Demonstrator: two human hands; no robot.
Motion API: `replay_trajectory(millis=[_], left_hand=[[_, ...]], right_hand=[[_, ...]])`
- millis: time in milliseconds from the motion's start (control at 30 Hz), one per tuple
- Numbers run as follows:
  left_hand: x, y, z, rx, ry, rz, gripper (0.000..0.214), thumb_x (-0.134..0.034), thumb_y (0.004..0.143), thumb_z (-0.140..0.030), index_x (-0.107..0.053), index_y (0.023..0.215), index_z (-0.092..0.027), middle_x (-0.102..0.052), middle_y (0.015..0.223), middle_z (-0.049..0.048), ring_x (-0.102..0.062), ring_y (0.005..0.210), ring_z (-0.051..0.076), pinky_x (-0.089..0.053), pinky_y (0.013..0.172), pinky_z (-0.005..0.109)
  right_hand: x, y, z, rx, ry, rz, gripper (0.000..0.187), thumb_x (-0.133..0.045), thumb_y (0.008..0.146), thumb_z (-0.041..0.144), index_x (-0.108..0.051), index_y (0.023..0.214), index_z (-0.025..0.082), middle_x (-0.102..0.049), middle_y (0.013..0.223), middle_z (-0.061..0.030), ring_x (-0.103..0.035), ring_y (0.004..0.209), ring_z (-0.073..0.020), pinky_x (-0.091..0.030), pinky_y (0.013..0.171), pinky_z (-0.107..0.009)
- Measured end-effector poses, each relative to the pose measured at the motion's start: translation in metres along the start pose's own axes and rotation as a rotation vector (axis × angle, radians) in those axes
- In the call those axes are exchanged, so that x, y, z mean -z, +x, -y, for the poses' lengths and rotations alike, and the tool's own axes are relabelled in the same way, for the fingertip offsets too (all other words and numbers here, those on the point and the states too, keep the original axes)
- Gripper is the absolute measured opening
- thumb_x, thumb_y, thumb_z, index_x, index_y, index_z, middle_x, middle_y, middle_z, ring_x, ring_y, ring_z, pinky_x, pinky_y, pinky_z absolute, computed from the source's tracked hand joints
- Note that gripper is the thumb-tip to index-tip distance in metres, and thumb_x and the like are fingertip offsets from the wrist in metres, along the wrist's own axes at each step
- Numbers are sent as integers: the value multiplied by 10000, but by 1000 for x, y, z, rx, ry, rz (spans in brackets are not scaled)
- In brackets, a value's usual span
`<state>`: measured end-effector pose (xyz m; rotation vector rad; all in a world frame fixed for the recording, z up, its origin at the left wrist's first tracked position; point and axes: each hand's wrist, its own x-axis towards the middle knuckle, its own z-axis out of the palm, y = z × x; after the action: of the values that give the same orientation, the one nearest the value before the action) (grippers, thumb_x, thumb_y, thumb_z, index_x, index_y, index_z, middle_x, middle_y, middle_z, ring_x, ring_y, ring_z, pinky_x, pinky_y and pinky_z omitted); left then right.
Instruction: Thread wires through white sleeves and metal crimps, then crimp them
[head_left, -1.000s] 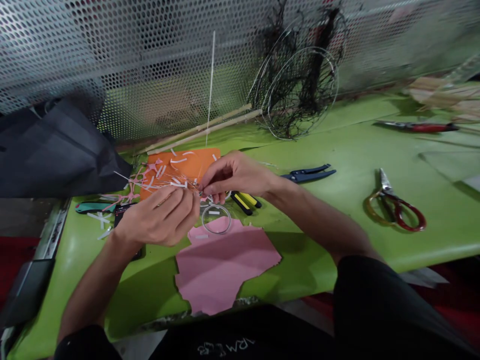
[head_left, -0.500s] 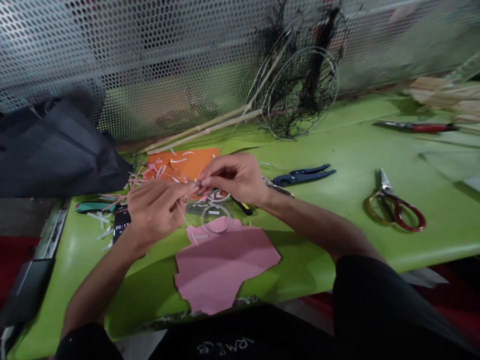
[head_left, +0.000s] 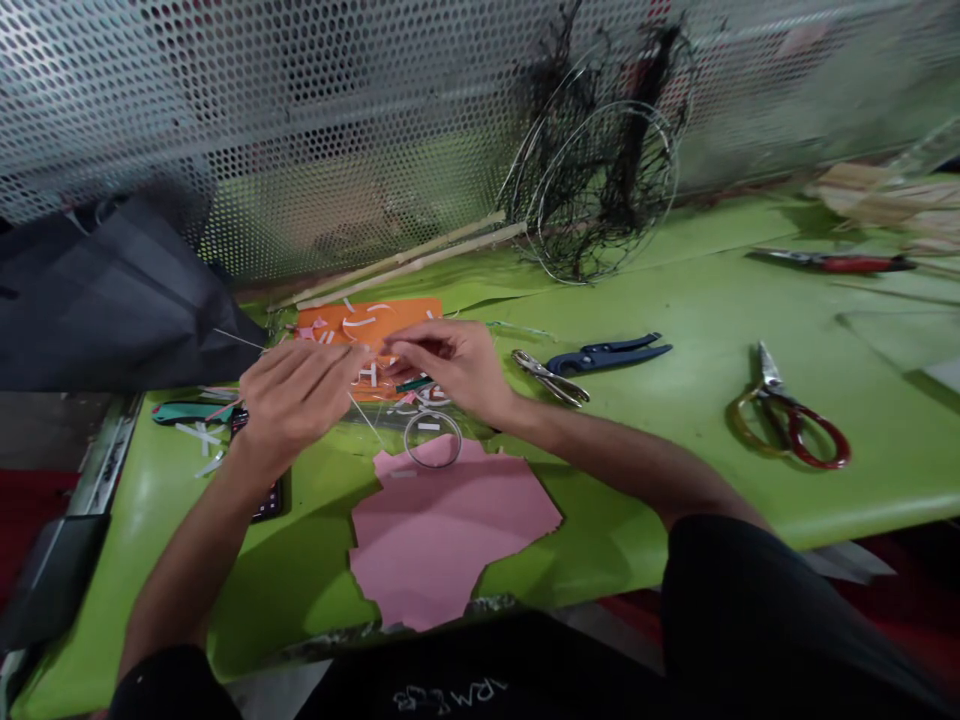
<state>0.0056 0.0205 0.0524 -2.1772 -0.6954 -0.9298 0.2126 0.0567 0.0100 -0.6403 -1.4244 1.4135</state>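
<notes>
My left hand [head_left: 300, 392] is closed in a pinch on a thin pale wire [head_left: 366, 419]. One end of it slants down below the fingers, and a similar strand sticks out behind the hand. Close beside it, my right hand [head_left: 459, 372] has thumb and forefinger pinched together; whatever lies between those fingertips is too small to make out. Under both hands is an orange sheet [head_left: 420, 308] strewn with white strips. A wire ring [head_left: 406, 442] lies just below, overlapping the top of a pink sheet [head_left: 450, 530] with an uneven outline.
Silver pliers [head_left: 551, 378], blue pruning shears [head_left: 600, 356] and red-handled scissors [head_left: 819, 432] lie to the right. A teal knife [head_left: 187, 412] and a phone [head_left: 268, 503] are on the left. Behind stand wire hoops with black netting [head_left: 626, 170] against a perforated metal panel [head_left: 360, 130].
Both hands have moved slightly up and left, with their fingertips a little farther apart. The small wire loop under the left fingers no longer shows. More of the phone and silver pliers is visible.
</notes>
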Motion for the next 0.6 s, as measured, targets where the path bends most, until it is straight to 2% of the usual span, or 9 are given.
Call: replay_trajectory(millis=[67, 100, 200, 267, 333, 367, 400, 500, 600], left_hand=[[4, -2, 10, -206, 126, 95, 223, -692, 876, -77, -761, 1055, -192, -814, 868, 34, -766, 707, 184, -613, 665, 301], [5, -2, 13, -253, 141, 128, 235, -680, 885, -77, -758, 1076, -190, -809, 865, 39, -768, 713, 190, -624, 676, 312], [5, -3, 16, -271, 118, 201, 262, -675, 896, -83, -751, 1120, -197, -800, 871, 53, -780, 748, 207, -656, 711, 340], [5, -3, 13, -283, 69, 243, 261, -692, 894, -96, -753, 1121, -211, -805, 889, 50, -788, 766, 208, -667, 722, 336], [7, -2, 7, -337, 18, 271, 240, -701, 899, -123, -761, 1108, -224, -811, 911, 45, -792, 790, 202, -672, 733, 320], [9, -1, 3, -379, 10, 279, 225, -702, 905, -143, -766, 1105, -224, -814, 932, 47, -794, 814, 200, -674, 744, 313], [11, 1, 0, -425, 26, 275, 206, -698, 913, -165, -771, 1098, -216, -816, 953, 53, -794, 839, 201, -674, 756, 308], [17, 5, -9, -567, 155, 233, 173, -667, 944, -217, -785, 1054, -152, -816, 988, 97, -787, 875, 206, -670, 781, 299], [22, 9, -15, -626, 205, 205, 187, -641, 962, -231, -790, 1012, -130, -817, 978, 100, -781, 866, 192, -665, 791, 279]], right_hand=[[1, -3, 8, -84, -144, 146, 142, -792, 829, 299, -783, 827, 157, -771, 713, -8, -759, 623, -137, -630, 607, -233], [1, -6, 14, -101, -247, 247, 94, -768, 838, 246, -784, 807, 159, -757, 674, 2, -735, 578, -124, -595, 574, -218], [5, -14, 33, 36, -552, 490, 120, -706, 853, 110, -808, 840, 172, -763, 669, 11, -687, 580, -93, -522, 610, -207], [9, -14, 43, 204, -640, 391, 126, -690, 906, 149, -813, 883, 161, -792, 769, -25, -663, 634, -96, -485, 629, -224], [17, -10, 48, 278, -652, 210, 137, -700, 932, 225, -812, 907, 149, -800, 843, -55, -649, 680, -106, -475, 637, -234], [21, -6, 48, 264, -655, 171, 134, -717, 921, 241, -811, 905, 147, -800, 863, -61, -647, 700, -110, -474, 639, -234], [26, -2, 47, 222, -641, 202, 132, -742, 897, 258, -808, 885, 144, -791, 833, -55, -638, 685, -108, -469, 619, -229], [37, 8, 43, -25, -440, 390, 162, -745, 875, 284, -792, 872, 129, -721, 645, -1, -581, 519, -74, -441, 486, -194], [41, 12, 41, -221, -257, 511, 164, -760, 856, 280, -769, 885, 119, -671, 562, 38, -585, 445, -66, -474, 435, -170]])
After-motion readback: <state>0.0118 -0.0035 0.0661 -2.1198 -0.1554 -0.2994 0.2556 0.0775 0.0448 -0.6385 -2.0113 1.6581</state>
